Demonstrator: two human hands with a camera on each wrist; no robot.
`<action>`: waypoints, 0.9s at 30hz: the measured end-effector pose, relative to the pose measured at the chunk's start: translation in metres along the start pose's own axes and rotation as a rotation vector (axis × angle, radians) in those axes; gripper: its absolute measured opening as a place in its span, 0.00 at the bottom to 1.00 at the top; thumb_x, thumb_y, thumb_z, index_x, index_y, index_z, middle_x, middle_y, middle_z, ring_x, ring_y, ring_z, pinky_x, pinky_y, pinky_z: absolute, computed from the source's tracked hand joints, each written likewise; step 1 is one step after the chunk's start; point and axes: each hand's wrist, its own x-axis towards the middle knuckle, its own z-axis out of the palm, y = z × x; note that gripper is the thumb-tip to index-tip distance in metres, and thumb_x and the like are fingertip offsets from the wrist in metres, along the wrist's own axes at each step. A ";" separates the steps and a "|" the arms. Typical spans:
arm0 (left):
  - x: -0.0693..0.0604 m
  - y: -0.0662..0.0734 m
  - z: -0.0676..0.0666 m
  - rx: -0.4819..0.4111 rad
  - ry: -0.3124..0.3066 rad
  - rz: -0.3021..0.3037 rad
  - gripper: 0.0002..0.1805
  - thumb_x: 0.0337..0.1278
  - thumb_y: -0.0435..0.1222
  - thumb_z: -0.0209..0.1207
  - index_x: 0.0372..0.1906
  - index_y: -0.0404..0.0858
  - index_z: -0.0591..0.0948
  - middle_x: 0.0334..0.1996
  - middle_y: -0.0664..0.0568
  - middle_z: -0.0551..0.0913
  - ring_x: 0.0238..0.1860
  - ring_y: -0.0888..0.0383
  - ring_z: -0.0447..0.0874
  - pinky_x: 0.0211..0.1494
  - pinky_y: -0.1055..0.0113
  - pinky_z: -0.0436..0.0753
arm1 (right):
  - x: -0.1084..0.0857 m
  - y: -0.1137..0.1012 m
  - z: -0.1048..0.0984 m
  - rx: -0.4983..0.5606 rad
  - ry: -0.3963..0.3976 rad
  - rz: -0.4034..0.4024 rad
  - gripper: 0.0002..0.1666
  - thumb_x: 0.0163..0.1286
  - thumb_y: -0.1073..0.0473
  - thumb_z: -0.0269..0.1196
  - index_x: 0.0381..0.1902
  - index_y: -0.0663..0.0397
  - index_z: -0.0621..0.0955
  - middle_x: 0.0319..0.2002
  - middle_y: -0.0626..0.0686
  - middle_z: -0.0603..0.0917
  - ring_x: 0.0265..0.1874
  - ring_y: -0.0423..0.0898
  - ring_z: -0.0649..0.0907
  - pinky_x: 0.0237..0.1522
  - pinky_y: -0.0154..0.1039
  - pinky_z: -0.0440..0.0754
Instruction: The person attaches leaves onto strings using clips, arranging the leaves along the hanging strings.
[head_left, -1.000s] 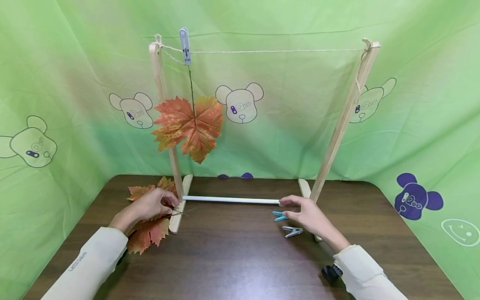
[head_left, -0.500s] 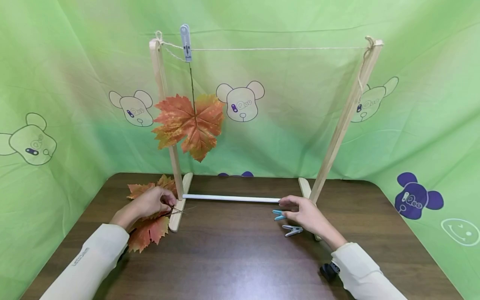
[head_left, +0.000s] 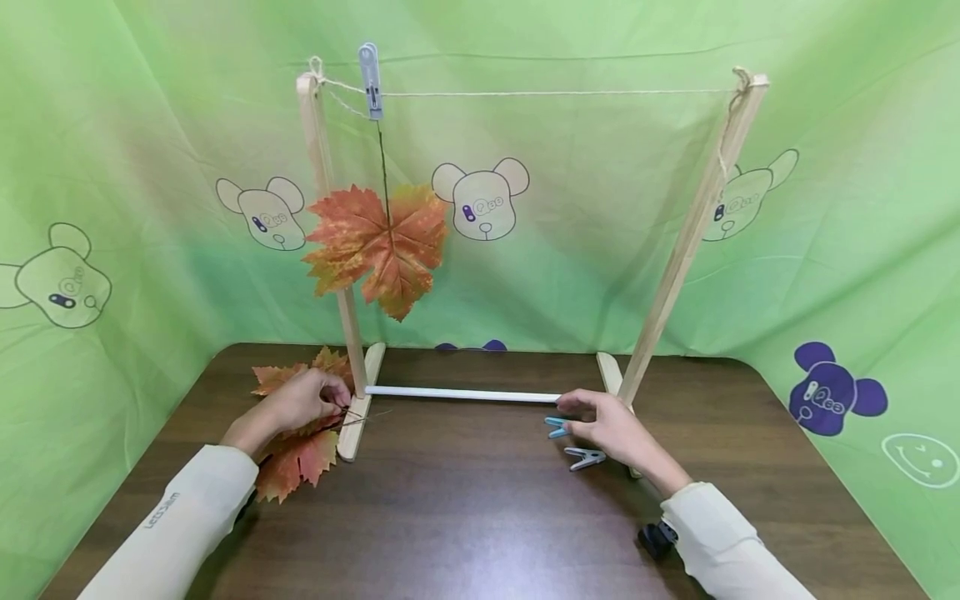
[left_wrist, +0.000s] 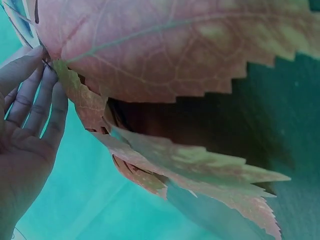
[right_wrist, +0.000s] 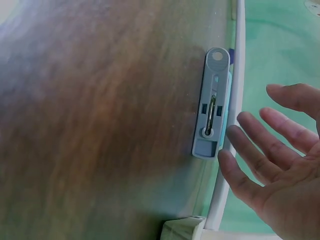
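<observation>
Lower left of the frame, the left hand (head_left: 311, 400) pinches a thin stem (left_wrist: 47, 63) at its fingertips, orange leaves (head_left: 298, 467) showing above and below; right of centre, the right hand's (head_left: 609, 427) fingers spread loosely near a blue clothespin (head_left: 556, 427).

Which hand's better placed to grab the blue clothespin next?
Right, I'd say: the right hand is beside the blue clothespin, apparently holding nothing; the left hand is across at the leaf stems.
</observation>
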 end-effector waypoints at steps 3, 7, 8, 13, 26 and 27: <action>0.001 0.000 -0.001 0.002 -0.002 0.000 0.06 0.60 0.22 0.65 0.37 0.35 0.87 0.33 0.46 0.87 0.37 0.59 0.82 0.41 0.65 0.82 | 0.001 0.000 0.001 -0.011 -0.003 -0.010 0.19 0.65 0.69 0.70 0.54 0.69 0.84 0.49 0.64 0.89 0.46 0.55 0.89 0.48 0.35 0.85; 0.002 0.001 -0.003 0.001 -0.004 -0.013 0.08 0.61 0.21 0.64 0.38 0.35 0.88 0.35 0.46 0.88 0.38 0.59 0.82 0.42 0.66 0.82 | 0.003 0.000 0.003 -0.012 -0.011 -0.016 0.19 0.64 0.69 0.70 0.54 0.70 0.84 0.48 0.64 0.90 0.47 0.56 0.89 0.50 0.40 0.86; 0.002 0.001 -0.003 -0.002 -0.004 -0.014 0.09 0.61 0.20 0.64 0.38 0.35 0.88 0.35 0.47 0.88 0.38 0.59 0.82 0.42 0.65 0.82 | 0.004 0.001 0.003 -0.010 -0.015 -0.016 0.20 0.64 0.69 0.70 0.54 0.70 0.84 0.48 0.64 0.90 0.47 0.56 0.89 0.51 0.42 0.87; 0.004 0.000 -0.003 -0.007 -0.019 -0.001 0.09 0.62 0.21 0.64 0.40 0.36 0.89 0.35 0.49 0.89 0.38 0.60 0.83 0.41 0.66 0.82 | 0.006 0.003 0.005 -0.021 -0.046 -0.008 0.20 0.62 0.70 0.70 0.53 0.70 0.84 0.47 0.63 0.90 0.45 0.54 0.88 0.50 0.44 0.86; 0.009 0.000 -0.006 0.019 -0.025 0.020 0.11 0.61 0.20 0.63 0.38 0.37 0.91 0.37 0.50 0.92 0.40 0.59 0.85 0.43 0.65 0.83 | 0.014 0.001 0.008 -0.126 -0.100 -0.016 0.17 0.57 0.67 0.76 0.44 0.66 0.86 0.32 0.52 0.85 0.32 0.40 0.81 0.36 0.33 0.80; 0.009 0.000 -0.007 0.020 -0.027 0.019 0.11 0.61 0.21 0.63 0.38 0.37 0.91 0.37 0.50 0.92 0.40 0.59 0.85 0.43 0.65 0.84 | 0.014 0.001 0.008 -0.134 -0.101 -0.014 0.16 0.57 0.68 0.76 0.44 0.65 0.86 0.31 0.52 0.85 0.32 0.40 0.81 0.35 0.32 0.80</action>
